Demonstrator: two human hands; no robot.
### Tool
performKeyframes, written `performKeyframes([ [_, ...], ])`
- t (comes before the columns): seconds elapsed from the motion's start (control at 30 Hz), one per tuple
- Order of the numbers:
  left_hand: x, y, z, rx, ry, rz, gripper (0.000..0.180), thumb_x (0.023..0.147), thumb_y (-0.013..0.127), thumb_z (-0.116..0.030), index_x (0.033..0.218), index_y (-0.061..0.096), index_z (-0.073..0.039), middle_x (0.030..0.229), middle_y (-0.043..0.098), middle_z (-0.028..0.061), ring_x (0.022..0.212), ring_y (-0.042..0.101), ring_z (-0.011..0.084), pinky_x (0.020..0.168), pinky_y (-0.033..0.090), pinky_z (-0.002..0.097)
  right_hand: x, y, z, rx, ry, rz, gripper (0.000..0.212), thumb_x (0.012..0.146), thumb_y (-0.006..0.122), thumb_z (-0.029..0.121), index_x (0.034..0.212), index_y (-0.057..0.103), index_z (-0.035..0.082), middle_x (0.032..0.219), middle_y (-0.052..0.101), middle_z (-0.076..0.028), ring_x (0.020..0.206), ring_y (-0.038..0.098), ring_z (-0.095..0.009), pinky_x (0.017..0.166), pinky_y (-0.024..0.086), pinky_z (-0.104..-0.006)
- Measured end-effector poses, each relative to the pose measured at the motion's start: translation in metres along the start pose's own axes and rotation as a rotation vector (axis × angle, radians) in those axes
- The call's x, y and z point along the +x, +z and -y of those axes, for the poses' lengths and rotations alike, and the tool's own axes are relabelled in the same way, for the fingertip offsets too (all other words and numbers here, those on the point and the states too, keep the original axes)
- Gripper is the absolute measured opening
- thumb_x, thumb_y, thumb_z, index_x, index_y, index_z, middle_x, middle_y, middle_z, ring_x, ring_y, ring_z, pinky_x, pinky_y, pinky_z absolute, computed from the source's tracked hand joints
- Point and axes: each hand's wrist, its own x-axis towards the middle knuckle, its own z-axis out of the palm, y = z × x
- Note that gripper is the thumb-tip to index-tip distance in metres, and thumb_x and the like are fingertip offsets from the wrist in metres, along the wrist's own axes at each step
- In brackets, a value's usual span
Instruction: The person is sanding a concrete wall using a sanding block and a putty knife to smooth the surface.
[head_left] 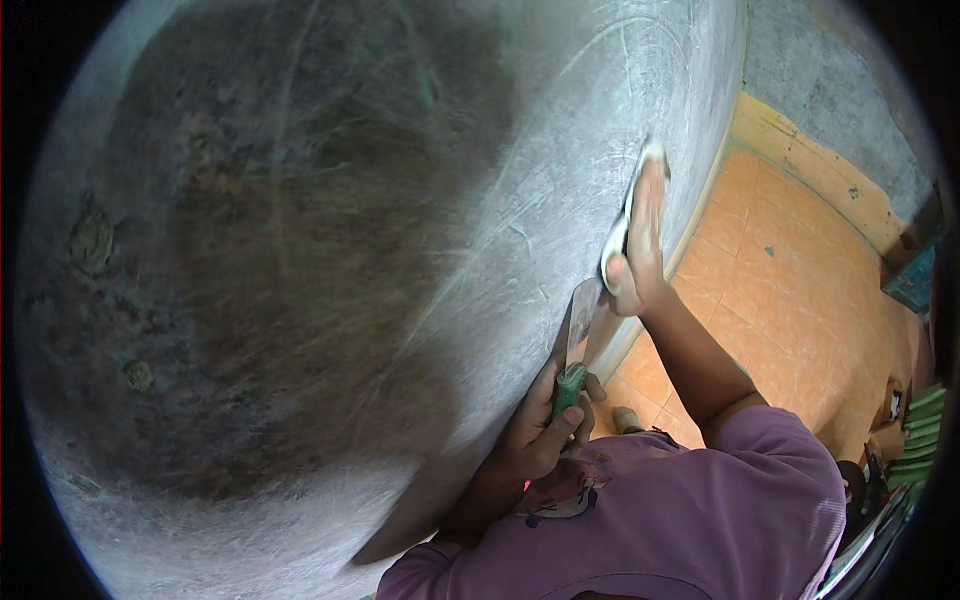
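Note:
A grey, scratched wall (530, 190) with whitish scuffs and a large dark patch rises in front of me. My right hand (645, 240) presses a thin whitish pad (617, 240) against it, the fingers stretched along the pad and the thumb at its lower end. The hand covers most of the pad, so its material is unclear. Lower down, close to my chest, my left hand (550, 425) is closed round the green handle of a putty knife (570, 392). Its flat metal blade points up beside the wall, just below my right hand.
Orange floor tiles (775, 260) stretch off to the right, below a blue-grey wall (830, 80) with a yellowish lower band. At the right edge are a blue object (912, 283) and several green slats (925, 425), with dark items near them.

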Motion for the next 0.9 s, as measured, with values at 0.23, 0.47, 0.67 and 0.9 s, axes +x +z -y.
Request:
performKeyframes([
  [0.23, 0.003, -0.002, 0.005, -0.026, -0.056, 0.054, 0.065, 0.100, 0.043, -0.018, 0.147, 0.006, 0.004, 0.107, 0.048, 0.0123, 0.063, 0.048, 0.0063, 0.052, 0.040, 0.0184, 0.036, -0.003, -0.015, -0.011, 0.260, -0.223, 0.069, 0.099, 0.023, 0.038, 0.145, 0.014, -0.013, 0.153, 0.015, -0.029, 0.143, 0.013, -0.041, 0.116, 0.009, -0.0444],
  [0.47, 0.003, -0.001, 0.004, -0.052, -0.066, 0.033, 0.058, 0.099, 0.047, -0.019, 0.144, 0.017, 0.000, 0.105, 0.050, 0.0070, 0.067, 0.049, 0.0079, 0.054, 0.041, 0.0215, -0.022, 0.000, -0.023, 0.054, 0.072, -0.073, 0.079, 0.096, 0.030, 0.048, 0.144, 0.014, -0.014, 0.153, 0.013, -0.031, 0.144, 0.010, -0.042, 0.115, 0.004, -0.0498],
  [0.67, 0.003, 0.000, 0.003, 0.056, -0.009, -0.019, 0.062, 0.100, 0.042, -0.018, 0.146, 0.008, 0.005, 0.102, 0.048, 0.0101, 0.061, 0.047, 0.0067, 0.051, 0.042, 0.0193, 0.030, 0.003, -0.023, 0.053, 0.285, -0.198, 0.074, 0.096, 0.032, 0.039, 0.144, 0.014, -0.015, 0.152, 0.014, -0.031, 0.144, 0.010, -0.042, 0.116, 0.005, -0.0481],
  [0.9, 0.008, 0.002, 0.009, 0.009, -0.004, -0.018, 0.061, 0.100, 0.042, -0.017, 0.146, 0.008, 0.005, 0.104, 0.048, 0.0092, 0.062, 0.048, 0.0065, 0.051, 0.042, 0.0193, -0.029, -0.006, -0.040, 0.001, -0.004, -0.008, 0.080, 0.095, 0.033, 0.045, 0.144, 0.014, -0.015, 0.152, 0.012, -0.033, 0.143, 0.009, -0.044, 0.115, 0.002, -0.0520],
])
